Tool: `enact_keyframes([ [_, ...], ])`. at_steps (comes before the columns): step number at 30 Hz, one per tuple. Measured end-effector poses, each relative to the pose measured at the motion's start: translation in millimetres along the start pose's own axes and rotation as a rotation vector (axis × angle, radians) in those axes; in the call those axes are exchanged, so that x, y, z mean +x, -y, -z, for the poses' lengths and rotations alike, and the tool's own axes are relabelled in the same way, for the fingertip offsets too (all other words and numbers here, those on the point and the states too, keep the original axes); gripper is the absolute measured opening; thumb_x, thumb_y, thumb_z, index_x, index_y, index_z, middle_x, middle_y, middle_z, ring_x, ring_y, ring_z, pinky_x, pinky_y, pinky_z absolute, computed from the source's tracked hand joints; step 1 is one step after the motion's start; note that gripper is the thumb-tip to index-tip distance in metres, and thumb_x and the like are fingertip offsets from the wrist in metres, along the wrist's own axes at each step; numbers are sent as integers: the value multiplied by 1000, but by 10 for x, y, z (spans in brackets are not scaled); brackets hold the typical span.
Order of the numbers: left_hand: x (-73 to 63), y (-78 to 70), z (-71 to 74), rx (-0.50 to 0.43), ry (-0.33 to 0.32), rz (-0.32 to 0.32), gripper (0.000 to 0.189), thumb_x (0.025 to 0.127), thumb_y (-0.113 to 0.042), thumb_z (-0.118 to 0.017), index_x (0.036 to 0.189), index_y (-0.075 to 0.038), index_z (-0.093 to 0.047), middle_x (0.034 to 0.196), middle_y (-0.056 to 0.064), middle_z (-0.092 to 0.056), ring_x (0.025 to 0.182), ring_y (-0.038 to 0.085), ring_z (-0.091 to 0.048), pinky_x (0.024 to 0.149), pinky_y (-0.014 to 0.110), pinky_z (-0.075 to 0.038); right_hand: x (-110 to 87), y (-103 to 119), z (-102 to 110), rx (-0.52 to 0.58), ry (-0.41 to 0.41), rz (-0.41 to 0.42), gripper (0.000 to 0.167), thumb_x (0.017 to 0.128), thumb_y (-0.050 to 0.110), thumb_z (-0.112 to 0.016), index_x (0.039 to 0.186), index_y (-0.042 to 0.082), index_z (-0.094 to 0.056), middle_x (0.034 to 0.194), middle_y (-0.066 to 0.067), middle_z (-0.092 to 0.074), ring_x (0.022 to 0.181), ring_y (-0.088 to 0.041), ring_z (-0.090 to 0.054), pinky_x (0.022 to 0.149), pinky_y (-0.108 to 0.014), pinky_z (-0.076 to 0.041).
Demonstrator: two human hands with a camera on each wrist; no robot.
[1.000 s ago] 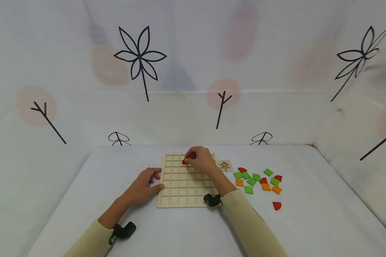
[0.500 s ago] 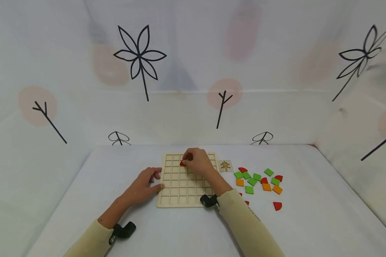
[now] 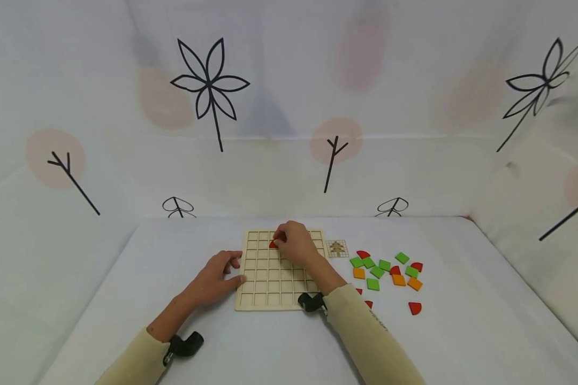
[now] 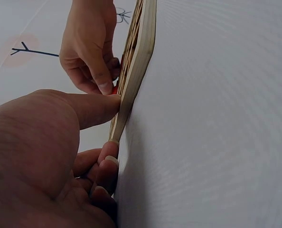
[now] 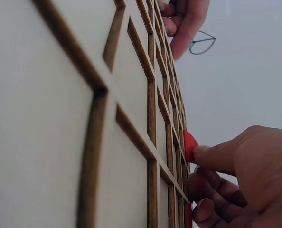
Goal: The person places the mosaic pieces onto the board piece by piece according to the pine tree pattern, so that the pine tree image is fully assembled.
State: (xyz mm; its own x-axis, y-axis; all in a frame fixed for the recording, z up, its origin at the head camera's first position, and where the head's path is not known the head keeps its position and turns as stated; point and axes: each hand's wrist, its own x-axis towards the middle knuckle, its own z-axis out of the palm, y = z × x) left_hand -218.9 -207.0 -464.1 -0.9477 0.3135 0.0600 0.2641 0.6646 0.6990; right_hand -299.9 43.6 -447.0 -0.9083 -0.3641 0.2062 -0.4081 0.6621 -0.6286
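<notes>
A pale wooden grid board (image 3: 262,286) lies on the white table. My right hand (image 3: 296,243) pinches a red quarter-round tile (image 3: 272,245) between thumb and fingers at one of the board's upper squares. In the right wrist view the red tile (image 5: 190,144) stands tilted against the grid ribs, and part of a second red piece (image 5: 190,216) shows below it, by the curled fingers. My left hand (image 3: 217,279) rests at the board's left edge. Its thumb (image 4: 100,108) and fingertips touch that edge, spread apart.
Right of the board lies a small card (image 3: 337,248) with a tree pattern on a grid. Beyond it several green square tiles (image 3: 373,284), orange tiles (image 3: 398,280) and red quarter-round tiles (image 3: 415,308) are scattered. My right sleeve (image 3: 366,326) partly covers two red tiles.
My right hand has shifted slightly left with the red tile, mostly in the first half second. Two red tiles beside the right sleeve have come into view. The left hand has stayed put.
</notes>
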Motion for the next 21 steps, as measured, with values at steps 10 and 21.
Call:
enact_keyframes([
  [10, 2, 33, -18, 9, 3, -5, 62, 98, -19, -76, 152, 2, -51, 116, 3, -58, 100, 17, -48, 85, 32, -41, -14, -13, -36, -41, 14, 27, 10, 102, 6, -70, 99, 5, -79, 95, -7, -68, 90, -25, -65, 80, -40, -55],
  [21, 3, 0, 2, 4, 10, -2, 62, 99, -19, -76, 152, 1, -51, 117, 3, -58, 101, 18, -48, 86, 33, -41, -32, 7, 16, -50, -26, 49, 9, 102, 9, -70, 105, 4, -77, 93, -7, -66, 84, -21, -61, 76, -37, -53],
])
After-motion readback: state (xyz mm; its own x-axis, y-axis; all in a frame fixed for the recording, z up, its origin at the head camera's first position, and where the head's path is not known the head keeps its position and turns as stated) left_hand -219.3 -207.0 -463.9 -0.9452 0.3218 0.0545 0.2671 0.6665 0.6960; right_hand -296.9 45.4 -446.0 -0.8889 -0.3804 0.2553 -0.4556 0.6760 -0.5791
